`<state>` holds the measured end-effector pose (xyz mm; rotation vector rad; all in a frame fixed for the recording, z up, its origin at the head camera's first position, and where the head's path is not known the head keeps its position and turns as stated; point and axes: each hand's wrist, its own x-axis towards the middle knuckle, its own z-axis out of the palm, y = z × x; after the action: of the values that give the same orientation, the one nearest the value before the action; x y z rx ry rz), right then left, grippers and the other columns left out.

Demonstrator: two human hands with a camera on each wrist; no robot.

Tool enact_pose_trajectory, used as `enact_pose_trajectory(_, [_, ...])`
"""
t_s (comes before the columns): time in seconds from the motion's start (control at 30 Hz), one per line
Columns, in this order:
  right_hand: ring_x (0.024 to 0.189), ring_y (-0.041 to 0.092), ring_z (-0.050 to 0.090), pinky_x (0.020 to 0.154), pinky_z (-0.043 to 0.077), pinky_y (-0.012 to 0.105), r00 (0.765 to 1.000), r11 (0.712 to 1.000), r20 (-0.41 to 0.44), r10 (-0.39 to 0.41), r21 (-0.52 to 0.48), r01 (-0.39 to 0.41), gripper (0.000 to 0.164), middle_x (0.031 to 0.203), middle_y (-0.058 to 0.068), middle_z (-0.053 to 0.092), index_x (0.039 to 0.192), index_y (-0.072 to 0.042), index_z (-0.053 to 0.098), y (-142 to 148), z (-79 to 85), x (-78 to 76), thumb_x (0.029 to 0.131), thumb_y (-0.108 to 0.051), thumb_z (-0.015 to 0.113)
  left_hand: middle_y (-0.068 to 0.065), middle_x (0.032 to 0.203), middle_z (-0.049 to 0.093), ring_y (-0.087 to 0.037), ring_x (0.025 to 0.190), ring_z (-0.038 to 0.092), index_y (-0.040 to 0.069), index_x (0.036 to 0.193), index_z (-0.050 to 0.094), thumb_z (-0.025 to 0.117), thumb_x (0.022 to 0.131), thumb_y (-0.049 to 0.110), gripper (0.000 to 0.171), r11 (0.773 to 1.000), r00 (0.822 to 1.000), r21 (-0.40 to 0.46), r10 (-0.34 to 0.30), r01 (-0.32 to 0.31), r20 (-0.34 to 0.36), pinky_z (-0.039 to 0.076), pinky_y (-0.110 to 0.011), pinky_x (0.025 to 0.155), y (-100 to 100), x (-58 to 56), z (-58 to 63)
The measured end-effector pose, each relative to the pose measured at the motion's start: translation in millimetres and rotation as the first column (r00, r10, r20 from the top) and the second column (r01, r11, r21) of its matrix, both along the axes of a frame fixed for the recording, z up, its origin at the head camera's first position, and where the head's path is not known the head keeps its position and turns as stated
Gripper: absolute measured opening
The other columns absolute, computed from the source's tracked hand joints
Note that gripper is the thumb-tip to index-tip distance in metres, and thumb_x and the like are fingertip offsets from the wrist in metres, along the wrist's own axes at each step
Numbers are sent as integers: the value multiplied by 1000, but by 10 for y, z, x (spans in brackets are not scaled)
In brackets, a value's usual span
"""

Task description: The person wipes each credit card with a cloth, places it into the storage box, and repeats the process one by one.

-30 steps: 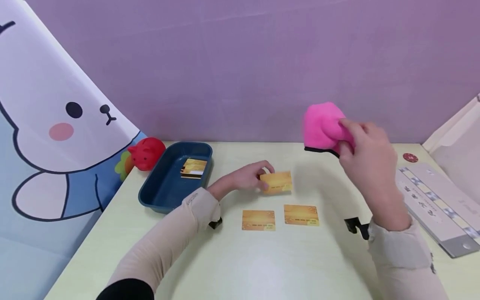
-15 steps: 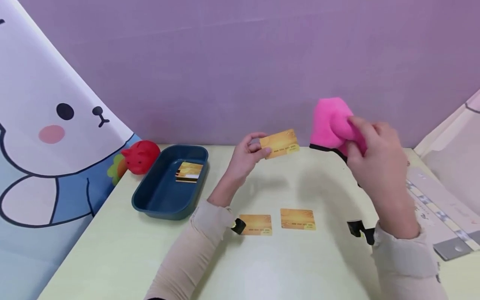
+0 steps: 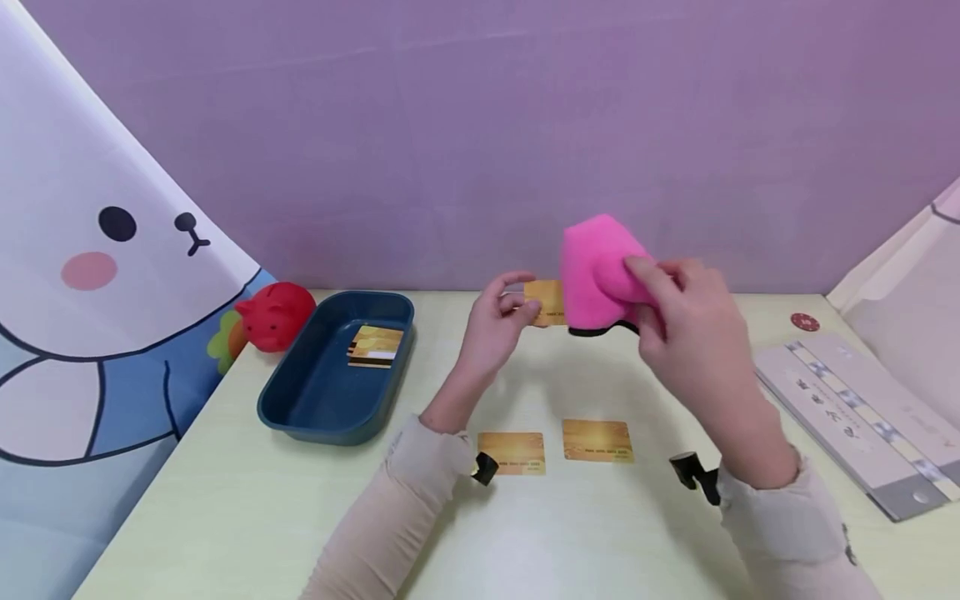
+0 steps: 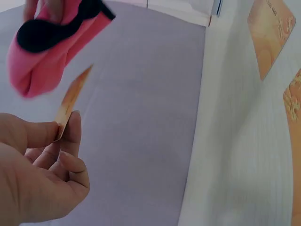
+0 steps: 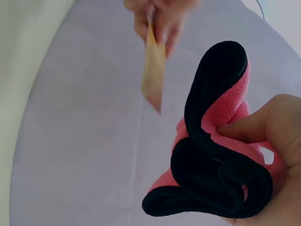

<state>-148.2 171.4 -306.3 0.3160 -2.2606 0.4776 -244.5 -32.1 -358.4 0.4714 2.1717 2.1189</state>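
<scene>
Head view: above the table (image 3: 225, 517), the left hand (image 3: 491, 325) pinches a gold card (image 3: 551, 300) while the right hand (image 3: 693, 333) grips a pink cloth (image 3: 588, 275) near it, seemingly a wiping step, calling for the card held steady

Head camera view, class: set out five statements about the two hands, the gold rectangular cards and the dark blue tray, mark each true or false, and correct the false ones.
1. The left hand pinches a gold rectangular card. True.
2. The right hand holds nothing. False: it grips a pink fabric piece with black edging.
3. Two more gold rectangular cards lie flat on the pale table. True.
4. A red pig figure stands beside the dark blue rectangular tray. True.
5. The tray contains no cards. False: at least one gold card with a dark stripe lies inside.
</scene>
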Motion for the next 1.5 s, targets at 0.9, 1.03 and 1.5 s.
enact_pose_trajectory(0.9, [110,45,59,73,51,57,990,970,73,120,202,-133,44,133,22,57,127,-20,63,-301,-374,-134,86,-17,79,-13,123,68,-14,94,62,14,150,44,44,94,-10,61,1000,982,18,13,-17,186,51,-25,75,-117,167,217])
enact_pose_trajectory(1.03, [108,43,61,71,51,54,990,968,84,112,216,-128,46,130,21,59,128,-22,62,-289,-369,-125,86,-15,79,-11,116,70,-12,86,60,13,145,49,44,94,-10,57,1000,985,-3,10,-10,172,49,-24,72,-139,166,220])
enact_pose_trajectory(1.5, [83,41,60,60,48,54,999,990,44,-8,140,1,43,102,19,67,126,-16,68,155,-181,-151,86,-1,68,2,90,70,-20,84,58,19,132,60,64,98,13,34,993,991,-43,-108,112,85,42,-27,69,-238,58,310])
